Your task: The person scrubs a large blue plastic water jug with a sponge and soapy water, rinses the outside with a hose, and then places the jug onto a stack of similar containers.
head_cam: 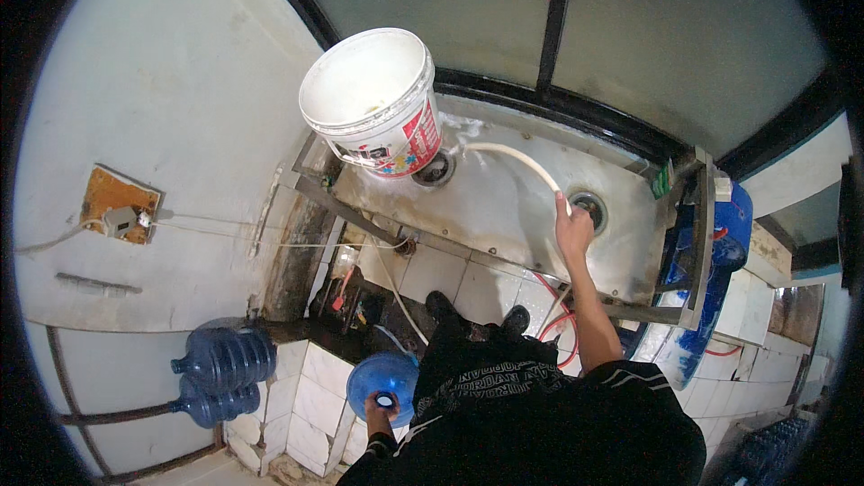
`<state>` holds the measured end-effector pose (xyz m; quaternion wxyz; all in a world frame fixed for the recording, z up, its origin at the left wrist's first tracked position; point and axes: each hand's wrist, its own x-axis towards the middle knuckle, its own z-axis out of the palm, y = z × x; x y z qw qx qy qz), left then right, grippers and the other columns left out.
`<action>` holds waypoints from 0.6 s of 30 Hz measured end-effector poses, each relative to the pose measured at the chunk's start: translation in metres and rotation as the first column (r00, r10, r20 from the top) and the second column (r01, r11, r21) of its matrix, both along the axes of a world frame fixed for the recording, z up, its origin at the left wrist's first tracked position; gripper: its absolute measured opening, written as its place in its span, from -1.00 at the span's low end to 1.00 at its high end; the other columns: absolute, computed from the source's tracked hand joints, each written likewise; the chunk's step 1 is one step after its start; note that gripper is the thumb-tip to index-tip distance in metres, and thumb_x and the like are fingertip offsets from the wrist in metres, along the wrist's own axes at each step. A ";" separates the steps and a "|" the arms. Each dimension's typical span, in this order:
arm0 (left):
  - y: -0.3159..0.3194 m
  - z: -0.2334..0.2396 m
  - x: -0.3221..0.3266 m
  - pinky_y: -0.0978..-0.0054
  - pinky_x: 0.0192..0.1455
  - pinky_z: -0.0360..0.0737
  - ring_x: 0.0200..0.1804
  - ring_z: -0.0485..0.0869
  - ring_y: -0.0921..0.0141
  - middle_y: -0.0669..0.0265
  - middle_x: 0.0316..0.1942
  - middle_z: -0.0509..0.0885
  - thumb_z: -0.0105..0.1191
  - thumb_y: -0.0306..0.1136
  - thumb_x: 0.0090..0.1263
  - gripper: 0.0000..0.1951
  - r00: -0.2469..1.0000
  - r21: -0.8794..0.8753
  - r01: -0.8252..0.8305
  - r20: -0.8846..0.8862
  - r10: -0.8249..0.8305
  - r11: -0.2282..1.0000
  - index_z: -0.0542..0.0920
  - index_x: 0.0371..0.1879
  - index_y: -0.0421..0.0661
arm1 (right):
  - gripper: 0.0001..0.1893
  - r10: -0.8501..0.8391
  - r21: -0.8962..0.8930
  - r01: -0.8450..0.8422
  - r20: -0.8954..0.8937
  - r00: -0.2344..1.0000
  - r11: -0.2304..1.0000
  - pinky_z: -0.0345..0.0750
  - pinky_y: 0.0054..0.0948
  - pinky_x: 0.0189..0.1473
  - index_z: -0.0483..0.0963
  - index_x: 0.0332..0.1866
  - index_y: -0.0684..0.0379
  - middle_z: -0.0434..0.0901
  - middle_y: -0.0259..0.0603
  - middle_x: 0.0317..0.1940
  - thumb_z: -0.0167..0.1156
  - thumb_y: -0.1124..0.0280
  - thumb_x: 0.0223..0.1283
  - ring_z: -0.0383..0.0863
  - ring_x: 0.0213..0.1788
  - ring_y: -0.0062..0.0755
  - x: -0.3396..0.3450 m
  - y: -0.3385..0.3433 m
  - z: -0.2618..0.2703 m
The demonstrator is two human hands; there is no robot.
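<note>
My right hand grips a pale flexible hose above a metal sink trough. The hose bends left, its end close to the trough's left drain. A white plastic bucket with a red printed label stands tilted in view at the trough's back left, beside that drain. Another round drain lies just behind my right hand. Low on the left, my left hand holds the neck of a large blue water jug, whose round mouth faces up.
More blue water jugs lie stacked at the left. The trough's metal frame crosses in front of me. A red hose curls over the tiled floor. Blue containers stand right of the trough. A cable runs from the left wall.
</note>
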<state>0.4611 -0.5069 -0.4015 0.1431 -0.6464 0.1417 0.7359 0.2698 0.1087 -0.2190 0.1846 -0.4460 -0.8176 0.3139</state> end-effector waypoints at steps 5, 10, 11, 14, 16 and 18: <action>-0.022 -0.017 -0.040 0.32 -0.07 0.63 -0.05 0.50 0.27 0.09 -0.04 0.42 0.04 -0.39 0.20 -0.62 0.838 -0.018 0.360 -0.433 -0.332 0.933 0.30 -0.04 -0.23 | -0.20 -0.111 -0.052 0.111 -0.009 0.994 0.992 0.45 -0.02 -0.31 0.53 -0.55 0.43 0.52 0.26 -0.60 -0.07 -0.32 0.15 0.57 -0.45 0.20 -0.049 -0.017 0.009; -0.054 -0.060 -0.093 0.32 -0.25 0.62 -0.23 0.55 0.26 0.12 -0.17 0.48 0.08 -0.35 0.12 -0.65 0.861 -0.015 0.401 -0.335 -0.382 0.916 0.37 -0.14 -0.17 | -0.19 -0.126 0.046 0.124 0.030 0.992 0.991 0.45 -0.03 -0.32 0.51 -0.58 0.41 0.52 0.25 -0.59 -0.09 -0.34 0.15 0.56 -0.44 0.22 -0.074 -0.038 -0.004; -0.060 -0.069 -0.113 0.32 -0.36 0.63 -0.35 0.58 0.24 0.15 -0.29 0.53 0.11 -0.33 0.07 -0.70 0.931 0.056 0.331 -0.180 -0.316 0.942 0.42 -0.23 -0.15 | -0.19 -0.119 0.036 0.117 0.055 0.991 0.992 0.45 -0.03 -0.32 0.51 -0.59 0.41 0.52 0.25 -0.59 -0.09 -0.34 0.15 0.56 -0.44 0.22 -0.073 -0.043 -0.003; -0.029 -0.044 -0.162 0.31 -0.46 0.63 -0.47 0.61 0.22 0.19 -0.41 0.58 0.14 -0.30 0.03 -0.72 0.973 -0.019 0.229 -0.031 -0.229 0.973 0.47 -0.29 -0.12 | -0.19 -0.113 0.067 0.109 0.058 0.992 0.992 0.40 -0.03 -0.37 0.48 -0.61 0.42 0.45 0.21 -0.68 -0.08 -0.33 0.16 0.50 -0.54 0.14 -0.059 -0.068 -0.002; -0.032 -0.036 -0.169 0.32 -0.46 0.63 -0.47 0.61 0.22 0.19 -0.40 0.58 0.15 -0.31 0.03 -0.71 0.977 -0.039 0.212 -0.022 -0.213 0.977 0.46 -0.27 -0.11 | -0.20 -0.076 0.017 0.075 0.087 0.993 0.997 0.37 -0.04 -0.40 0.47 -0.62 0.42 0.42 0.19 -0.72 -0.08 -0.31 0.17 0.45 -0.60 0.09 -0.040 -0.087 -0.007; -0.055 -0.067 -0.181 0.32 -0.47 0.62 -0.48 0.61 0.22 0.19 -0.40 0.57 0.15 -0.31 0.03 -0.68 0.975 0.075 0.222 0.000 -0.222 0.972 0.45 -0.24 -0.10 | -0.22 -0.027 0.015 0.025 0.122 0.992 1.000 0.33 -0.04 -0.43 0.47 -0.62 0.41 0.38 0.16 -0.75 -0.07 -0.28 0.19 0.39 -0.64 0.03 -0.022 -0.114 -0.002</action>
